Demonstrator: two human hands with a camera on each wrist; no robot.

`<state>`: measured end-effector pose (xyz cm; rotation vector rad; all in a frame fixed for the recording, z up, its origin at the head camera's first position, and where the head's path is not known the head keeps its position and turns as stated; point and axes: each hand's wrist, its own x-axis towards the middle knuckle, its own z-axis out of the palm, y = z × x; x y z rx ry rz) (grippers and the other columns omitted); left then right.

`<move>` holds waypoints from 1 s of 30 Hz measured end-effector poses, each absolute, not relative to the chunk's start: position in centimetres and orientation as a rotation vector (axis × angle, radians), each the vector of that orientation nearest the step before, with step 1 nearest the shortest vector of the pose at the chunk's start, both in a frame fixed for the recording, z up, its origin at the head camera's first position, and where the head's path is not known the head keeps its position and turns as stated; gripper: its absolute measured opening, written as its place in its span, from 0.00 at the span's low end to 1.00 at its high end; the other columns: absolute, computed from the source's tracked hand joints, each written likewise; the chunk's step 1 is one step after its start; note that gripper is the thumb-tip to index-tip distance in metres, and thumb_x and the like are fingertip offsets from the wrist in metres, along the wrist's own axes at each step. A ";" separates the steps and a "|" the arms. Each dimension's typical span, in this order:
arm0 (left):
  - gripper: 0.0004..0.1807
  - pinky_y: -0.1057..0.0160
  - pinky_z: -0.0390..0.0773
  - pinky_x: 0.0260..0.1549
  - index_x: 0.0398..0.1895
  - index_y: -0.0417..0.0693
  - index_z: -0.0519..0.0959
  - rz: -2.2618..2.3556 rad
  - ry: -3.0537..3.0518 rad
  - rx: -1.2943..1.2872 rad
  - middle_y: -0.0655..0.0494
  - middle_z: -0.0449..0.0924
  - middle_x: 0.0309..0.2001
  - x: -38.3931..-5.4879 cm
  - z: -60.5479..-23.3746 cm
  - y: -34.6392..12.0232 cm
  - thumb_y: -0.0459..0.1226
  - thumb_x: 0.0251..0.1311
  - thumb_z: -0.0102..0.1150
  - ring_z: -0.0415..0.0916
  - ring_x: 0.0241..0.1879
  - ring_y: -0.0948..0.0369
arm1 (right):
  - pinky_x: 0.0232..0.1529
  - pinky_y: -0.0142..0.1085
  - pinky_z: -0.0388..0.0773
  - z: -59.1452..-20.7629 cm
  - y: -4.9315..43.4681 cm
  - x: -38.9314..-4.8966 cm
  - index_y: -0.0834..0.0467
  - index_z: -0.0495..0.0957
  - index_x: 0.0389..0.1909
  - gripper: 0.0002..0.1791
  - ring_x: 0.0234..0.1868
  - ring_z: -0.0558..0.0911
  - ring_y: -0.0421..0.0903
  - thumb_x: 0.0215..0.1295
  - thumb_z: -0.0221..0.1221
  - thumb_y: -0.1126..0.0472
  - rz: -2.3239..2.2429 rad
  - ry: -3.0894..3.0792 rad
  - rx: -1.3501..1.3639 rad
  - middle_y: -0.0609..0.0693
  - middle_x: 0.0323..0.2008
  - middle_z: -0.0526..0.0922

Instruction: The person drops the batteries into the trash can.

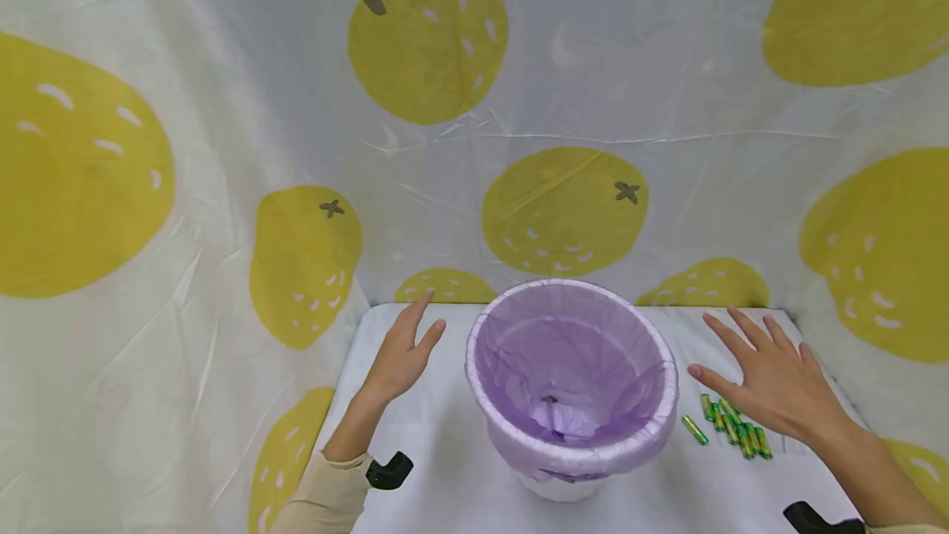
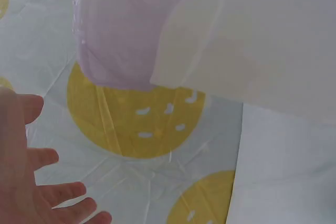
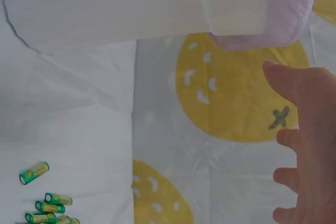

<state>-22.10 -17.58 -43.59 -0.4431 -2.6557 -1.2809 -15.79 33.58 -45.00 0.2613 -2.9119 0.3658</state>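
A white bin (image 1: pixel 561 488) lined with a purple plastic bag (image 1: pixel 571 453) stands upright in the middle of the table. To its left my left hand (image 1: pixel 399 363) hovers with fingers spread, apart from the bin and holding nothing. On the other side my right hand (image 1: pixel 787 386) is held with fingers spread and touches nothing visible. Below and left of that hand lies a loose group of several green and gold batteries (image 1: pixel 745 433). One battery (image 1: pixel 694 430) lies apart from them, nearer the bin. The right wrist view also shows that lone battery (image 3: pixel 34 172).
A white cloth covers the table (image 1: pixel 437 468). Behind and at both sides hangs a pale curtain (image 1: pixel 415 213) printed with yellow fruit, meeting the table's back edge. Dark wrist mounts (image 1: pixel 389 470) sit on both forearms.
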 end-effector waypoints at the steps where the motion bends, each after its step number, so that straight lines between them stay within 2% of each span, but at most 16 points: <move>1: 0.33 0.39 0.67 0.66 0.79 0.47 0.63 -1.358 -2.628 -0.435 0.42 0.66 0.73 -22.0 -43.5 -17.2 0.51 0.78 0.52 0.64 0.71 0.44 | 0.54 0.84 0.47 -45.2 33.6 -15.8 0.53 0.55 0.82 0.50 0.70 0.53 0.82 0.68 0.60 0.33 0.379 -2.897 0.270 0.71 0.76 0.56; 3: 0.30 0.45 0.75 0.59 0.75 0.44 0.69 -1.506 -2.572 -0.396 0.43 0.75 0.64 -21.8 -43.4 -16.6 0.47 0.76 0.56 0.73 0.63 0.46 | 0.54 0.83 0.50 -45.5 33.8 -15.9 0.55 0.56 0.81 0.49 0.69 0.55 0.81 0.68 0.62 0.35 0.424 -2.873 0.289 0.71 0.74 0.58; 5: 0.25 0.50 0.81 0.52 0.69 0.41 0.74 -1.662 -2.515 -0.355 0.45 0.80 0.55 -21.6 -43.3 -16.0 0.43 0.75 0.60 0.80 0.55 0.48 | 0.55 0.81 0.53 -45.9 33.8 -16.0 0.57 0.57 0.80 0.48 0.69 0.57 0.80 0.69 0.62 0.37 0.505 -2.854 0.305 0.72 0.74 0.59; 7: 0.22 0.53 0.83 0.46 0.65 0.39 0.77 -1.807 -2.461 -0.317 0.46 0.82 0.49 -21.4 -43.3 -15.5 0.39 0.73 0.62 0.82 0.48 0.50 | 0.54 0.80 0.56 -46.4 33.9 -16.1 0.60 0.57 0.80 0.47 0.69 0.59 0.79 0.70 0.63 0.40 0.591 -2.833 0.320 0.73 0.73 0.59; 11: 0.18 0.59 0.85 0.38 0.60 0.34 0.79 -2.025 -2.400 -0.269 0.46 0.82 0.46 -21.0 -43.3 -14.7 0.34 0.72 0.60 0.82 0.40 0.52 | 0.54 0.79 0.58 -47.5 33.8 -16.2 0.63 0.59 0.78 0.44 0.67 0.61 0.78 0.70 0.65 0.46 0.732 -2.776 0.331 0.74 0.71 0.61; 15: 0.19 0.61 0.84 0.37 0.60 0.31 0.78 -2.159 -2.414 -0.265 0.48 0.83 0.43 -20.7 -43.3 -14.1 0.34 0.72 0.58 0.80 0.37 0.56 | 0.57 0.78 0.57 -49.0 33.8 -15.9 0.64 0.62 0.76 0.42 0.66 0.63 0.77 0.69 0.67 0.50 0.802 -2.706 0.312 0.73 0.69 0.65; 20: 0.22 0.60 0.84 0.40 0.61 0.27 0.76 -2.298 -2.381 -0.337 0.49 0.82 0.41 -20.4 -43.6 -13.7 0.35 0.70 0.61 0.81 0.36 0.59 | 0.57 0.76 0.60 -51.0 33.8 -15.6 0.63 0.66 0.74 0.39 0.66 0.65 0.75 0.68 0.69 0.53 0.859 -2.648 0.266 0.71 0.68 0.67; 25: 0.25 0.61 0.84 0.42 0.63 0.25 0.74 -2.410 -2.305 -0.369 0.49 0.78 0.41 -20.4 -44.3 -13.7 0.30 0.66 0.64 0.83 0.37 0.60 | 0.55 0.76 0.61 -53.4 33.6 -15.3 0.62 0.69 0.72 0.37 0.64 0.67 0.75 0.66 0.71 0.56 0.933 -2.605 0.245 0.70 0.67 0.69; 27: 0.25 0.62 0.84 0.42 0.64 0.24 0.73 -2.460 -2.271 -0.362 0.49 0.77 0.40 -20.5 -44.6 -13.7 0.28 0.65 0.64 0.83 0.37 0.60 | 0.53 0.70 0.67 -54.5 33.5 -15.3 0.63 0.71 0.70 0.36 0.61 0.71 0.72 0.64 0.72 0.58 0.926 -2.570 0.242 0.69 0.64 0.72; 30: 0.26 0.63 0.84 0.41 0.64 0.23 0.71 -2.558 -2.186 -0.342 0.50 0.78 0.41 -20.5 -44.7 -13.6 0.27 0.65 0.63 0.82 0.37 0.60 | 0.52 0.47 0.74 -56.1 33.5 -15.5 0.63 0.75 0.66 0.34 0.56 0.76 0.56 0.60 0.74 0.59 0.906 -2.517 0.236 0.64 0.60 0.77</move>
